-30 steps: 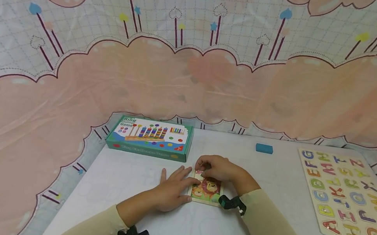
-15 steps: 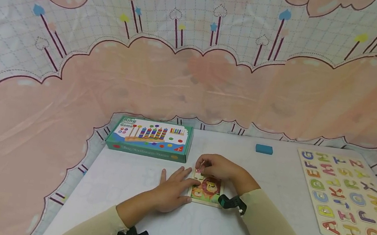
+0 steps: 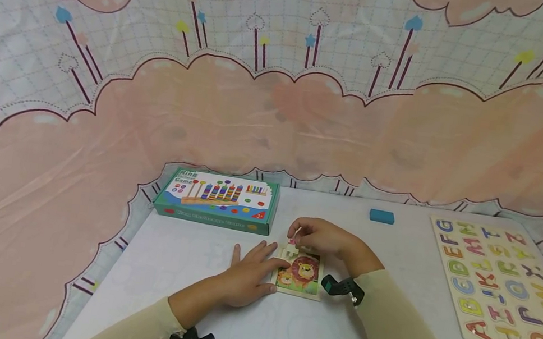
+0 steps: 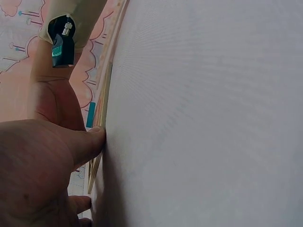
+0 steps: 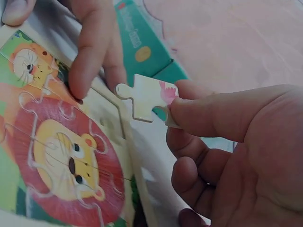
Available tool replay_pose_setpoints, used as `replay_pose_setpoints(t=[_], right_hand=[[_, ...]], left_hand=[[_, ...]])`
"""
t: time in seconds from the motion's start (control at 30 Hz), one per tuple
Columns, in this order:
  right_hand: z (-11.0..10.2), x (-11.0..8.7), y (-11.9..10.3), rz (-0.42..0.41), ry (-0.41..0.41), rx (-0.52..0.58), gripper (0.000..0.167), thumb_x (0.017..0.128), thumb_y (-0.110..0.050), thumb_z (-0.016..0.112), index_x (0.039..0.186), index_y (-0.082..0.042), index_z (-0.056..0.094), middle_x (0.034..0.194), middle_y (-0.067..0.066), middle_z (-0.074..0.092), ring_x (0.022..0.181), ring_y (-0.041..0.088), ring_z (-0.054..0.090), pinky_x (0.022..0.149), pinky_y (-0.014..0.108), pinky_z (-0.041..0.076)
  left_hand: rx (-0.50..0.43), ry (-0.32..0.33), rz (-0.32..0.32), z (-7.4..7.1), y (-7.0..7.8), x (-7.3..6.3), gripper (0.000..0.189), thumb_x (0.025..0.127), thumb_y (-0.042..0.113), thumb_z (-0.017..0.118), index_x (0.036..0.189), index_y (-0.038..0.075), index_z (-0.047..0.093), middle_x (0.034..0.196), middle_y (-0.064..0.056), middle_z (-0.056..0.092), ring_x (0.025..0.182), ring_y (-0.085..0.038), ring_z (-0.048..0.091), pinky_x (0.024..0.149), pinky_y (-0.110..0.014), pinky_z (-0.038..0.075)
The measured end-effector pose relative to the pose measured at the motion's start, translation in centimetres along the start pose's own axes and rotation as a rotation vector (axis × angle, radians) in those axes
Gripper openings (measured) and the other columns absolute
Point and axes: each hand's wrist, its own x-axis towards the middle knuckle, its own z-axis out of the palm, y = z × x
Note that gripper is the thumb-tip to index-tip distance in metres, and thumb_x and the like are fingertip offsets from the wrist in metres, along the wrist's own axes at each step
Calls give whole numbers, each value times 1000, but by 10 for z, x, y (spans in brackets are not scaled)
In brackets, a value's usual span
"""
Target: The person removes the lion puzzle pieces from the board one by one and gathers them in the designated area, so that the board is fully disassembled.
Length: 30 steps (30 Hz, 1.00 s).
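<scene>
Two-handed work at a wooden lion puzzle (image 3: 307, 271), the landmark for all positions. A quilted-pattern backdrop (image 3: 267, 118), printed with peach clouds and candle-like stalks, rises behind the puzzle. The white counter (image 3: 302, 337) carries the puzzle and extends to either side of it. An alphabet board (image 3: 506, 289) with coloured letters lies well to the right of the puzzle. A green-edged box (image 3: 217, 199), labelled "Ring Challenge Game", lies beyond the puzzle and to its left. The left hand (image 3: 248, 279) rests at the puzzle's left side, its grip released: fingers extended and spread, the thumb against the frame and the index finger reaching over the edge. The right hand (image 3: 324, 238) is at the puzzle's far side, its grip grasping a piece between thumb and index finger. Within the puzzle, a large red-maned lion and a smaller animal are visible; bare wood shows between the mane and the frame. A black wrist device (image 3: 342, 288) sits just right of the puzzle. A blue block (image 3: 381, 216) lies beyond the puzzle, to its right. The puzzle piece (image 5: 147, 99), cream with a pink patch, is held at the puzzle's far-left corner, outside its recess.
</scene>
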Motion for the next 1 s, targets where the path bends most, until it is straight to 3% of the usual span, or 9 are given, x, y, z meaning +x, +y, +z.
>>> replay_pose_setpoints(t=[0.67, 1.0], right_hand=[[-33, -32, 15, 41, 19, 30, 16, 101, -6, 66, 116, -4, 69, 101, 7, 62, 102, 25, 54, 88, 37, 45], [-38, -50, 21, 87, 50, -11, 14, 101, -7, 66, 115, -4, 70, 101, 8, 60, 98, 25, 52, 80, 35, 43]], left_hand=[[-6, -14, -12, -2, 3, -1, 51, 106, 39, 66, 154, 39, 53, 178, -6, 20, 165, -32, 8, 118, -80, -7], [-13, -19, -13, -3, 3, -2, 50, 106, 38, 66, 154, 39, 53, 178, -6, 20, 165, -32, 8, 118, -79, -8]])
